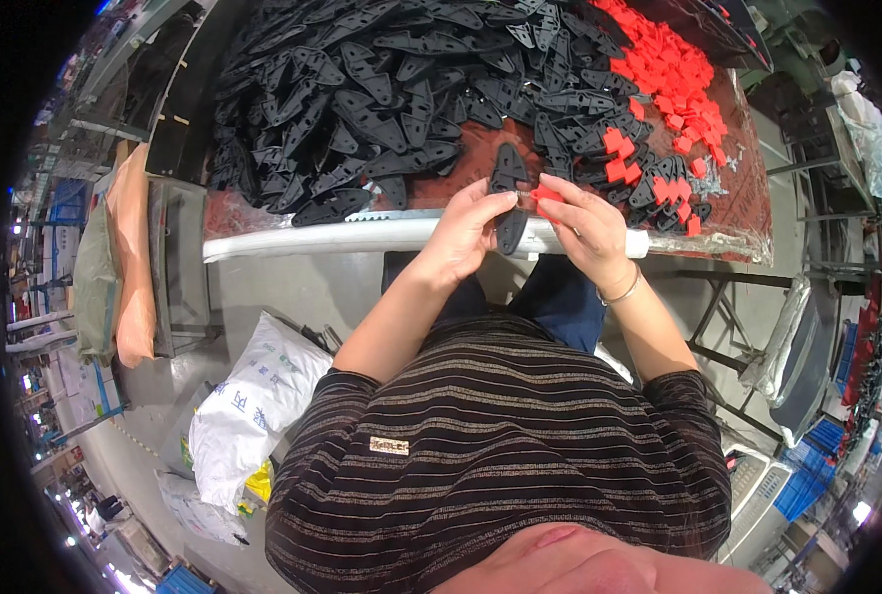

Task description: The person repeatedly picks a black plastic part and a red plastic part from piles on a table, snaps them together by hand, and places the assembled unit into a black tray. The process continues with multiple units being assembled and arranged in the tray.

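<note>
Upright over the table's near edge is a black plastic part (pixel 509 234), long, leaf-shaped and pierced with holes. My left hand (pixel 464 236) pinches it from the left with thumb and fingers. From the right, my right hand (pixel 593 230) grips a small red plastic piece (pixel 548 201) and brings it against the black part's side. A small metallic bit shows between the thumb of my left hand and the red piece; its kind is too small to tell. The fingers partly cover where the pieces meet.
A heap of similar black parts (pixel 362 109) covers the table (pixel 738 198). Red pieces (pixel 674 79) lie heaped at the far right, and some are fitted on black parts nearby. A white padded roll (pixel 332 238) lines the near edge. White sacks (pixel 253 406) rest on the floor at left.
</note>
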`<action>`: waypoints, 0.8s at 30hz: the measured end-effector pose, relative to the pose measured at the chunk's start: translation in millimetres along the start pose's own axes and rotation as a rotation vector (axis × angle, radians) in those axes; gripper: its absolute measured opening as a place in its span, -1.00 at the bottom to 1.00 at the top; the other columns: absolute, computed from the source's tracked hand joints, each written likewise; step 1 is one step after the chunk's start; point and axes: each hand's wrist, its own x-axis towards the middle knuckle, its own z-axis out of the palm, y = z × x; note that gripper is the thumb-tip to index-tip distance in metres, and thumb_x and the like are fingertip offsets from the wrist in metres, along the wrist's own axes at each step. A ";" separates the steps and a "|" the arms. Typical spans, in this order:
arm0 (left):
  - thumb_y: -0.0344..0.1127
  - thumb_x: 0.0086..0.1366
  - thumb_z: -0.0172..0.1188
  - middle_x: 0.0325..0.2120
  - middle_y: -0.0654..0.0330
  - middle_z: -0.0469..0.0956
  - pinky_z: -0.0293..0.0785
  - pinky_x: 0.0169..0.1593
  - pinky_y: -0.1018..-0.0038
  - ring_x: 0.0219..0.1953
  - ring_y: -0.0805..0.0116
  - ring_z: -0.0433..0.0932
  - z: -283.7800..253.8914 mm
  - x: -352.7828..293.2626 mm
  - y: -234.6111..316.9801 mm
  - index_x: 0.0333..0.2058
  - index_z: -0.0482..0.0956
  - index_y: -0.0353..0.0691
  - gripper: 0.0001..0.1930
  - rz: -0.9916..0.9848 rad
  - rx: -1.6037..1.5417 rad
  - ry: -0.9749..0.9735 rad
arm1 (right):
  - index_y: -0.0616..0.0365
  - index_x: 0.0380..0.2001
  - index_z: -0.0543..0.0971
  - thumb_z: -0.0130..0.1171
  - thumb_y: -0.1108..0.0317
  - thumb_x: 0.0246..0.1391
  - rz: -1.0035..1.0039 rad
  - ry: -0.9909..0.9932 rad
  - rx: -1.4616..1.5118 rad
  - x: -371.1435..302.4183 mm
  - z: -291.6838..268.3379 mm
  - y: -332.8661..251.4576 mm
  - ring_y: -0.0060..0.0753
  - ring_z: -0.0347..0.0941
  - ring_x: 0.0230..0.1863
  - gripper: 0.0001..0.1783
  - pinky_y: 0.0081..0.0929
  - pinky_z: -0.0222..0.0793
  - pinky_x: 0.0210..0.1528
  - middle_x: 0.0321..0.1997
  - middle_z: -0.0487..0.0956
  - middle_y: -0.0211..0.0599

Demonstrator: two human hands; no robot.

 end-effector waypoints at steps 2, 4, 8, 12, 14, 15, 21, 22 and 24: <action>-0.39 0.23 0.13 -0.30 0.24 0.55 0.53 -0.26 0.58 -0.31 0.54 0.55 3.2 -1.0 0.0 -0.19 0.46 -0.26 -0.82 0.033 0.043 0.024 | 0.15 -0.31 0.61 0.21 0.60 -0.23 -0.009 -0.035 -0.031 3.6 -0.2 -1.6 -0.28 0.56 -0.26 -0.70 -0.49 0.51 -0.26 -0.09 0.57 -0.14; -0.38 0.22 0.16 -0.32 0.26 0.55 0.51 -0.28 0.60 -0.32 0.56 0.55 3.6 -0.8 -1.6 -0.20 0.47 -0.26 -0.82 0.053 0.069 0.027 | 0.15 -0.31 0.61 0.21 0.60 -0.23 -0.018 -0.036 -0.022 4.2 -0.5 -2.8 -0.28 0.56 -0.26 -0.70 -0.49 0.51 -0.26 -0.09 0.57 -0.14; -0.38 0.21 0.19 -0.37 0.28 0.55 0.48 -0.33 0.64 -0.35 0.59 0.54 0.9 1.8 1.0 -0.25 0.49 -0.26 -0.84 0.041 0.084 -0.036 | 0.16 -0.31 0.61 0.23 0.58 -0.21 -0.038 -0.013 0.009 4.9 -2.2 -5.9 -0.28 0.57 -0.27 -0.72 -0.48 0.51 -0.27 -0.11 0.57 -0.14; -0.38 0.19 0.19 -0.45 0.30 0.54 0.42 -0.45 0.67 -0.48 0.61 0.50 2.5 -4.5 12.2 -0.32 0.51 -0.25 -0.89 -0.072 0.073 -0.060 | 0.16 -0.32 0.61 0.24 0.58 -0.22 -0.070 -0.064 0.012 7.7 -5.6 -6.2 -0.29 0.56 -0.30 -0.72 -0.50 0.51 -0.32 -0.12 0.58 -0.14; -0.35 0.18 0.20 -0.46 0.28 0.52 0.40 -0.55 0.68 -0.49 0.59 0.49 -3.7 -2.1 5.8 -0.30 0.48 -0.23 -0.85 -0.093 0.077 -0.056 | 0.17 -0.32 0.61 0.24 0.57 -0.22 -0.088 -0.090 0.012 8.0 -8.5 -6.4 -0.31 0.56 -0.32 -0.72 -0.52 0.50 -0.34 -0.12 0.58 -0.14; -0.33 0.17 0.20 -0.47 0.27 0.51 0.39 -0.60 0.68 -0.49 0.59 0.49 -5.8 -1.3 3.7 -0.29 0.47 -0.22 -0.84 -0.103 0.079 -0.053 | 0.16 -0.32 0.61 0.24 0.57 -0.23 -0.093 -0.080 0.021 7.1 -8.2 -6.4 -0.31 0.56 -0.33 -0.72 -0.52 0.49 -0.35 -0.12 0.58 -0.14; -0.33 0.16 0.20 -0.48 0.27 0.50 0.37 -0.59 0.67 -0.50 0.56 0.47 -5.1 -0.6 0.7 -0.28 0.46 -0.23 -0.82 -0.147 0.084 -0.040 | 0.14 -0.31 0.62 0.24 0.58 -0.23 -0.035 -0.052 0.093 -1.0 -6.2 -6.8 -0.30 0.56 -0.34 -0.71 -0.50 0.47 -0.33 -0.11 0.58 -0.16; -0.33 0.16 0.20 -0.48 0.27 0.49 0.37 -0.58 0.66 -0.50 0.56 0.47 -5.7 -0.2 -0.6 -0.28 0.46 -0.23 -0.82 -0.145 0.071 -0.053 | 0.14 -0.31 0.61 0.24 0.58 -0.23 -0.012 -0.044 0.114 -2.8 -5.2 -6.9 -0.29 0.56 -0.33 -0.70 -0.50 0.47 -0.33 -0.11 0.58 -0.16; -0.32 0.16 0.20 -0.48 0.28 0.48 0.37 -0.56 0.64 -0.51 0.54 0.45 -6.7 0.1 -2.5 -0.28 0.45 -0.23 -0.81 -0.144 0.047 -0.079 | 0.14 -0.31 0.61 0.24 0.58 -0.24 0.019 -0.050 0.127 -4.6 -4.9 -8.6 -0.28 0.56 -0.33 -0.70 -0.49 0.47 -0.32 -0.11 0.58 -0.17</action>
